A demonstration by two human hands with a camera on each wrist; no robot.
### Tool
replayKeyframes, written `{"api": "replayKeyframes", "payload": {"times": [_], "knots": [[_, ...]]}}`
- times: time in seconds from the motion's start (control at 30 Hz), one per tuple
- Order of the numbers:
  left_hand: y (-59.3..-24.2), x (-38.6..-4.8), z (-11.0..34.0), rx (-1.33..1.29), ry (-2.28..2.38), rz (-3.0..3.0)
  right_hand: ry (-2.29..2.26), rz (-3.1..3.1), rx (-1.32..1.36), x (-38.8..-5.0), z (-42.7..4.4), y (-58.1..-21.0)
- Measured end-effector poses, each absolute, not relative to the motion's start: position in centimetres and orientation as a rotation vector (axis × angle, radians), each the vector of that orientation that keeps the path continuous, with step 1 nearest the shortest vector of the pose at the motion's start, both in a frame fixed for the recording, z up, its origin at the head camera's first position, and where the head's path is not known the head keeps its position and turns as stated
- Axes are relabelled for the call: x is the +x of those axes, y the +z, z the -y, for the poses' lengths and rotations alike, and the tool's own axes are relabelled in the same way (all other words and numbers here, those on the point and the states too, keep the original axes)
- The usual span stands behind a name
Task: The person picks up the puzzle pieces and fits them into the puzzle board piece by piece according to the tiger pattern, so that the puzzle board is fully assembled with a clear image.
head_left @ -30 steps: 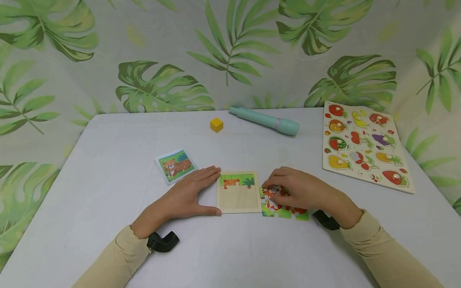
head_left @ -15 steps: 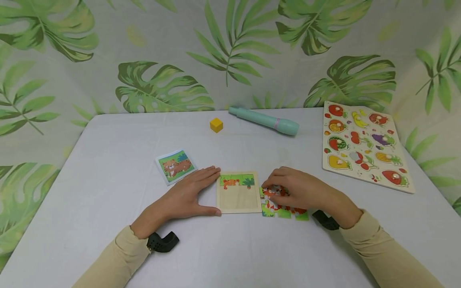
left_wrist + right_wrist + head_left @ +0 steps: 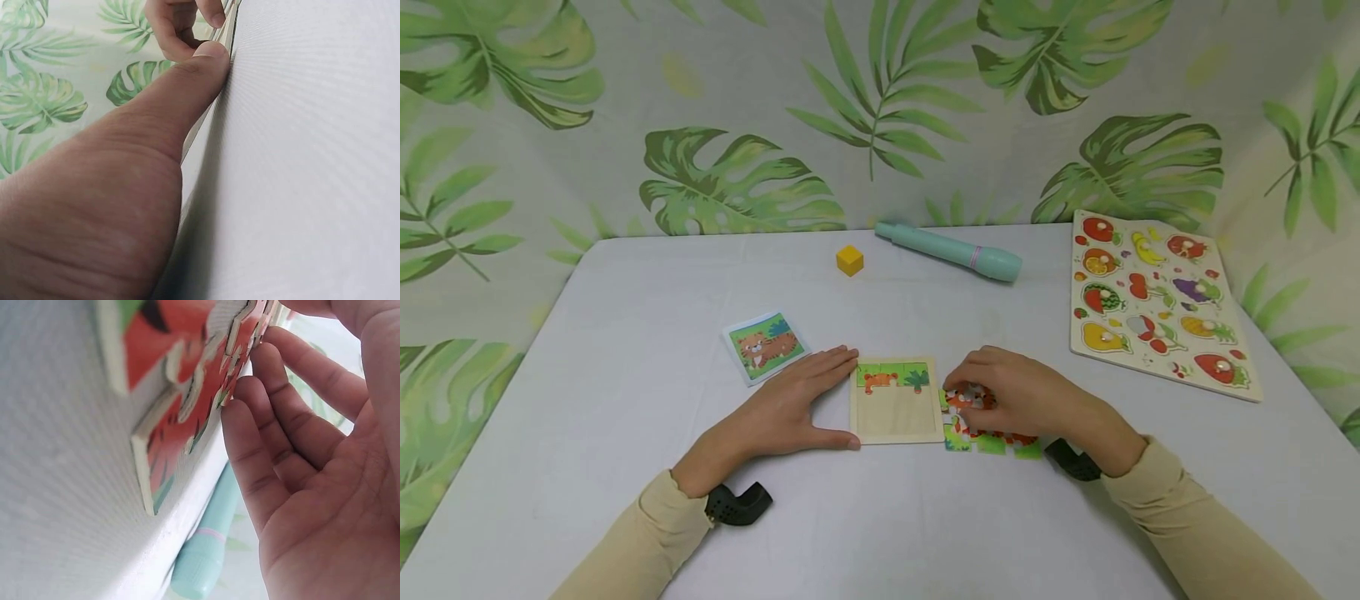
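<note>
A square wooden puzzle tray [image 3: 895,417] lies at the centre of the head view. Its top row holds fitted pieces with a green ground, an orange animal part and a bush. My left hand [image 3: 782,407] rests flat, its fingers spread, with the index fingertip and thumb touching the tray's left side. To the right of the tray lie loose tiger-patterned jigsaw pieces [image 3: 992,445]. Over them is my right hand [image 3: 1018,392], its fingers loosely bent and touching pieces, thumb apart from the index finger. It partly hides the pieces. In the right wrist view, fingertips meet the pieces [image 3: 169,444].
A picture card of a brown animal [image 3: 767,346] lies beyond my left hand. Farther back are a yellow cube [image 3: 850,260] and a mint-green tube-shaped toy [image 3: 951,250]. At the right lies a fruit knob-puzzle board [image 3: 1161,304]. A leaf-print cloth hangs behind the table.
Over the last second, my right hand shifts very slightly among the loose pieces. My left hand and the tray stay as they were.
</note>
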State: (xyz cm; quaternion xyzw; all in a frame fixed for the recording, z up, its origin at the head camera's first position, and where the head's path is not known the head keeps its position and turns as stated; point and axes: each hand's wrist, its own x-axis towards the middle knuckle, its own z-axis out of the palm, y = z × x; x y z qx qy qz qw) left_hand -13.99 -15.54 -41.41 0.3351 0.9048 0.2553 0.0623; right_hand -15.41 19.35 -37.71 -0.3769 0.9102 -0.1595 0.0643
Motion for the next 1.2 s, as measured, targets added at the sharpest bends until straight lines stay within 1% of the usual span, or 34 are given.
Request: {"api": "replayKeyframes", "payload": {"times": [0.53, 0.8, 1.2], "knots": [[-41.4, -14.0, 15.5, 1.02, 0.776, -2.74, -0.478, -2.787, -1.125, -15.5, -19.4, -37.4], [-41.4, -14.0, 15.6, 1.027, 0.778, -2.741, -0.512, -2.787, -1.102, -15.6, -19.4, -36.6], [-41.6, -14.1, 15.6, 1.034, 0.782, -2.74, -0.566, -2.814, -1.253, -16.0, -18.6, -35.6]]}}
